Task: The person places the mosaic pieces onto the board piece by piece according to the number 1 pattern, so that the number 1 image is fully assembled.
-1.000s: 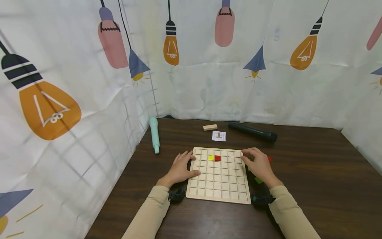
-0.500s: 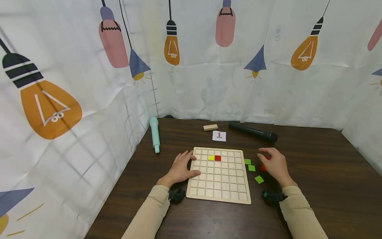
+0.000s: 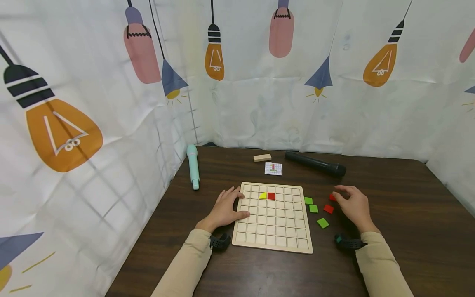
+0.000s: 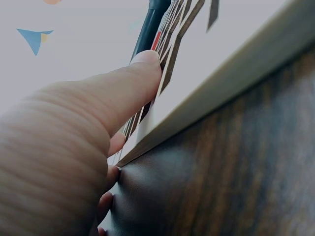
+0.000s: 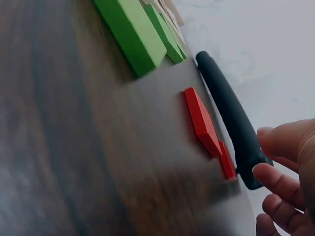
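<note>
Wooden grid point(image 3: 272, 227), yellow piece point(image 3: 263, 195), red piece point(image 3: 271, 196) inset

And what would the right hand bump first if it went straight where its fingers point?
Probably the farther red tile, close to the right hand, though the hand might pass above; height is unclear.

On the worktop point(image 3: 271, 270), the left hand point(image 3: 222, 209) rests at the left edge of the board point(image 3: 274, 218); loose tiles point(image 3: 313, 208) lie between it and the right hand point(image 3: 354, 206). Behind, a card point(image 3: 273, 168) (a block point(image 3: 262, 158) just beyond) lies between two microphones point(image 3: 315, 163).
</note>
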A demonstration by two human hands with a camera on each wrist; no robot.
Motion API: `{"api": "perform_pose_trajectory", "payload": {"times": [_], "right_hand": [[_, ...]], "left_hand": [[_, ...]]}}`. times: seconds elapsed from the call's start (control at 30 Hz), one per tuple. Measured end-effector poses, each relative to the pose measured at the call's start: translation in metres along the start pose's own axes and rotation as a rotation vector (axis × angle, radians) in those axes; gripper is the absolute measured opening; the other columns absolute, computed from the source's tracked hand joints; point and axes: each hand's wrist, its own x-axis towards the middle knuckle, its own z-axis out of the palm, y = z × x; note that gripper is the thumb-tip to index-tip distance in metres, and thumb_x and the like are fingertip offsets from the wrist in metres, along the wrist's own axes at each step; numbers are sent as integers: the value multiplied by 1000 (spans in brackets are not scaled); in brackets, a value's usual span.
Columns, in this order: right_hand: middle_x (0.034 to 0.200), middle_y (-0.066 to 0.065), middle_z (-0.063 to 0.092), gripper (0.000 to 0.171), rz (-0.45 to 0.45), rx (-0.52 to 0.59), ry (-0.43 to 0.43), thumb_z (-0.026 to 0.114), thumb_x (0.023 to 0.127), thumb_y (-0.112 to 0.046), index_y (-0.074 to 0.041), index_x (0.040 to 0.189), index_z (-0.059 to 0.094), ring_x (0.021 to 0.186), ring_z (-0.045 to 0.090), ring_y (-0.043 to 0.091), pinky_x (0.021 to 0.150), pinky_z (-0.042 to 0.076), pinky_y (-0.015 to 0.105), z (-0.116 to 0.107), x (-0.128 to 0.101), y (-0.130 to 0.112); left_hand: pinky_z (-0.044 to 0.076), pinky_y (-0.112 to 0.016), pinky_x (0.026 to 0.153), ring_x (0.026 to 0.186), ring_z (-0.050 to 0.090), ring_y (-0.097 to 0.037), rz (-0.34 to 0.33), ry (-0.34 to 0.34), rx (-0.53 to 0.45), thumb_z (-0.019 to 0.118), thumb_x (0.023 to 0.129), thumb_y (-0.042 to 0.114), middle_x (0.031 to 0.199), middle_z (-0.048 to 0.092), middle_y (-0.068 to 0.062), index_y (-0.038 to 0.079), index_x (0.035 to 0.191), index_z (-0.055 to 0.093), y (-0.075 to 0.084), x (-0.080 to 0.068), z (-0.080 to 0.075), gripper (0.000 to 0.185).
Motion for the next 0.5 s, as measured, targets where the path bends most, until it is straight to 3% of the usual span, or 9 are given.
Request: {"api": "perform_pose_trajectory", "payload": {"times": [0.5], "right_hand": [[121,31,59,36,45,-49,-73,61,97,-25,3,120,66,104,56,46,83,47,60,-5,-2,7]], "left_hand": [[5,-51,121,148,19,-30,1,-6,5,74,85,46,158,29,-10,13,130,55,-1,0,0,59]]}}
